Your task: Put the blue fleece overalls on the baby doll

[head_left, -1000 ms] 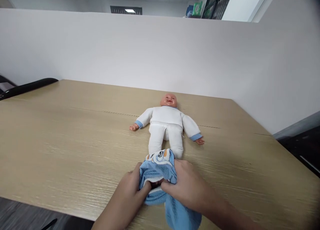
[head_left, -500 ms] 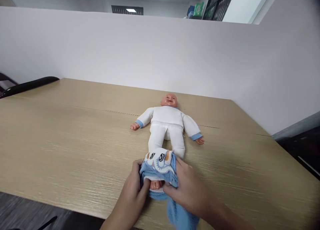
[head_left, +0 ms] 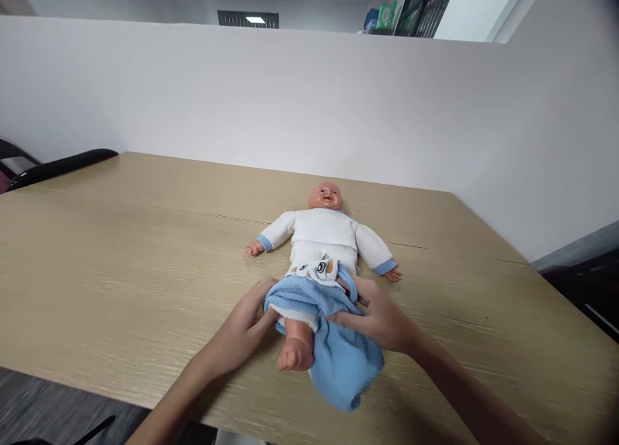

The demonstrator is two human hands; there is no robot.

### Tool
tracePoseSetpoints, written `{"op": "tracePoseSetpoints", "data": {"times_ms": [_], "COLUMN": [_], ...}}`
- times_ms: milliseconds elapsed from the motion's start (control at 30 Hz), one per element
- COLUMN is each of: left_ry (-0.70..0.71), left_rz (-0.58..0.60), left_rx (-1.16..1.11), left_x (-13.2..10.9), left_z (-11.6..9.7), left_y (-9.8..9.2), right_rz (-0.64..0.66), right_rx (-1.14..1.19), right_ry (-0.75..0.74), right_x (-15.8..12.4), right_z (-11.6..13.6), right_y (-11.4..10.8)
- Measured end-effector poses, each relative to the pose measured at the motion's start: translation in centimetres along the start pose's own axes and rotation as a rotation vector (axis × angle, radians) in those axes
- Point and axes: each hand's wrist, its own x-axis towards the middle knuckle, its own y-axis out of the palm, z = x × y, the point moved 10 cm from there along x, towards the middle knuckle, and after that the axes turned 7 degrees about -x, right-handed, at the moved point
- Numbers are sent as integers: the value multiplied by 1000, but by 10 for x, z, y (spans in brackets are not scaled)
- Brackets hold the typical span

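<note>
A baby doll (head_left: pixel 325 229) in a white top with blue cuffs lies on its back, head away from me. Blue terry pants (head_left: pixel 345 361) with a cartoon face on white cloth are bunched over its legs. One bare foot (head_left: pixel 296 355) sticks out of the leg opening on the left; the other foot is hidden in the cloth. My left hand (head_left: pixel 251 316) grips the pants at their left edge, thumb by the leg opening. On the right side, my right hand (head_left: pixel 374 313) pinches the pants, its fingers partly under the blue waistband.
The wooden table (head_left: pixel 145 258) stretches out to a white partition wall (head_left: pixel 271 97) behind the doll. A black chair (head_left: pixel 68 164) is at the far left, and a dark object (head_left: pixel 585 296) stands beyond the right table edge.
Both hands have pulled the pants up the doll's legs, away from me. The foot on the left now shows fully, and the loose pant leg has come onto the table.
</note>
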Motion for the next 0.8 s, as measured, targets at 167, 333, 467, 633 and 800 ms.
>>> {"op": "tracePoseSetpoints", "data": {"times_ms": [167,333,467,633,800], "left_ry": [16,47,143,290,-45], "left_rz": [122,169,184,548,1026], "left_rx": [22,109,290,488,299], "left_x": [2,9,35,79,100], "left_z": [-12,-17,-44,-76,-49], "left_y": [-10,-12,3,52,90], "right_rz": [-24,-11,90,289,339], "right_rx": [464,648,622,487,382], "right_ry": [222,305,246,215,175], "right_x": [-11,-20,-20,-24,-31], "right_z": [-51,-75,-75,-69,-53], "right_y": [-11,-12,-8,6,8]}}
